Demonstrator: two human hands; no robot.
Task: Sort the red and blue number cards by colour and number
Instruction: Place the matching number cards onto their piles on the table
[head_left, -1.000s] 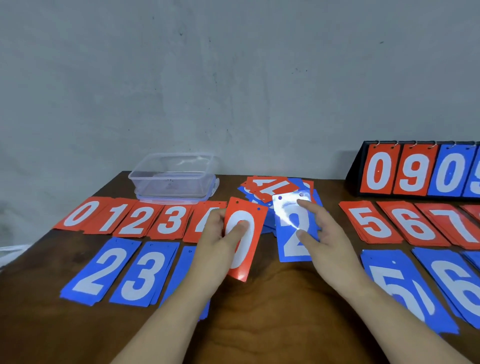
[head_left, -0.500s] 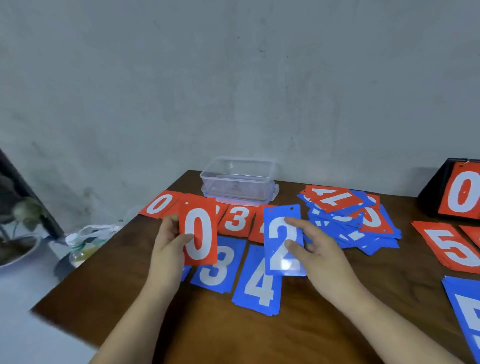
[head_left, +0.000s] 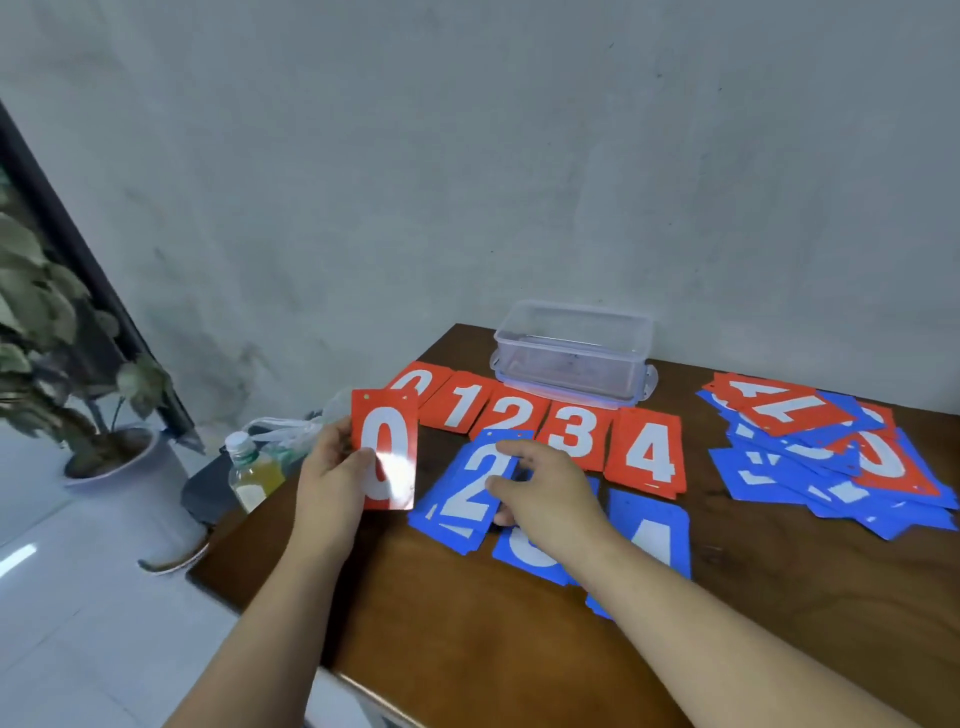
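Head view: left hand (head_left: 332, 486) pinches red 0 card (head_left: 388, 436) upright, right hand (head_left: 548, 491) pinches blue 2 card (head_left: 470, 480).

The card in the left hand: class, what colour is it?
The card is red with a white 0; the head view shows it best.

Plain indoor room, home or office not determinable. Evidence: bare grey plaster wall (head_left: 467, 156); dark wooden table (head_left: 467, 623) set against it; pale glossy tiled floor (head_left: 78, 597); potted plant (head_left: 62, 322) in a white pot beside a dark frame (head_left: 78, 249); drink bottle (head_left: 253, 470) and clear plastic box (head_left: 571, 353) as household items.
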